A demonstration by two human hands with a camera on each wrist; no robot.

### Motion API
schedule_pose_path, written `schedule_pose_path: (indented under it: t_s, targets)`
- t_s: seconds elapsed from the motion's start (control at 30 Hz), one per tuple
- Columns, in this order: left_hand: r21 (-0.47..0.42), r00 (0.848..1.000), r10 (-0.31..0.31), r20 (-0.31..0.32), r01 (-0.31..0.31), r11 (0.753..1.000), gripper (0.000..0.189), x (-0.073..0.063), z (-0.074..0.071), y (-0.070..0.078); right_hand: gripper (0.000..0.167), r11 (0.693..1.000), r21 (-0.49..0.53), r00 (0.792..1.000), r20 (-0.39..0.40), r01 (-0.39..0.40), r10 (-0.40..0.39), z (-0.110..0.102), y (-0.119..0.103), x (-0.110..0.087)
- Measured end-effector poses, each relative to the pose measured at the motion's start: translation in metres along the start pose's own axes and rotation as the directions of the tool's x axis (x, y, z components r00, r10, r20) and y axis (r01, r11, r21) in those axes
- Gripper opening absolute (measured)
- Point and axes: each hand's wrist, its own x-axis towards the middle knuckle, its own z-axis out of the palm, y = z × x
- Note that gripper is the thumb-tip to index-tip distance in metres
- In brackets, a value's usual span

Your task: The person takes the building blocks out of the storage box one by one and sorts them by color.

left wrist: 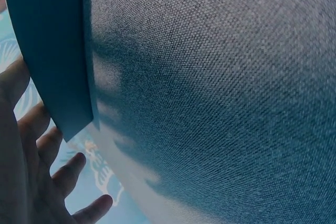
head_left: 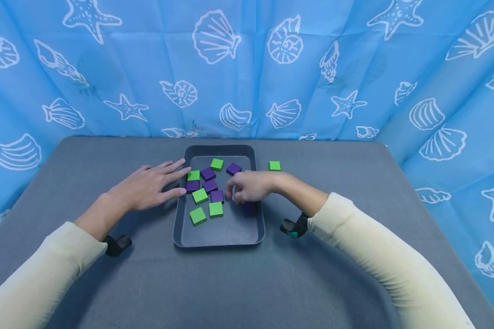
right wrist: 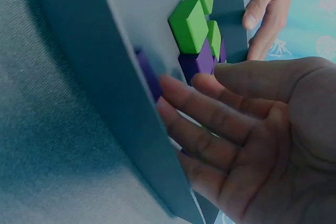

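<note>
A dark grey rectangular tray (head_left: 240, 235) lies on the table with several green and purple square blocks in it. My left hand (head_left: 150, 185) is spread at the tray's left side, fingertips right at the rim; the left wrist view shows the fingers against the outer wall. Over the tray's right half, my right hand (head_left: 253, 186) reaches in with bent fingers and nothing visible in its grasp. Its nearest blocks are a purple block (head_left: 217, 196) left of the fingertips, another purple block (head_left: 233, 169) beyond them, and a partly hidden purple block (right wrist: 148, 74) by the right wall.
A single green block (head_left: 274, 166) lies on the table outside the tray, beyond the right wrist. Grey cloth covers the table (head_left: 214, 288). Behind it hangs a blue curtain (head_left: 247, 68) with white shell prints.
</note>
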Motion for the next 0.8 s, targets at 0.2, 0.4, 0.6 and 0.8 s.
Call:
schedule_pose_path:
  t_s: [0.2, 0.4, 0.6, 0.8]
  targets:
    - [0.003, 1.000, 0.002, 0.003, -0.002, 1.000, 0.072, 0.0001, -0.0022, -0.0006, 0.018, 0.999, 0.022, 0.997, 0.067, -0.035, 0.033, -0.0012, 0.0006, -0.0018]
    - [0.004, 1.000, 0.001, 0.008, -0.001, 1.000, 0.072, 0.0011, -0.0005, -0.0010, 0.011, 0.998, 0.029, 0.988, 0.146, -0.051, 0.046, -0.0009, -0.0008, -0.0004]
    - [0.008, 1.000, -0.001, 0.001, 0.001, 1.000, 0.072, 0.0013, 0.0010, -0.0016, 0.010, 0.998, 0.018, 0.982, 0.182, -0.057, 0.053, -0.0001, -0.0026, 0.0002]
    - [0.006, 1.000, 0.001, 0.000, -0.001, 1.000, 0.072, 0.0012, 0.0005, -0.0010, 0.012, 0.999, -0.013, 0.980, 0.197, -0.040, 0.041, 0.0009, -0.0021, 0.0010]
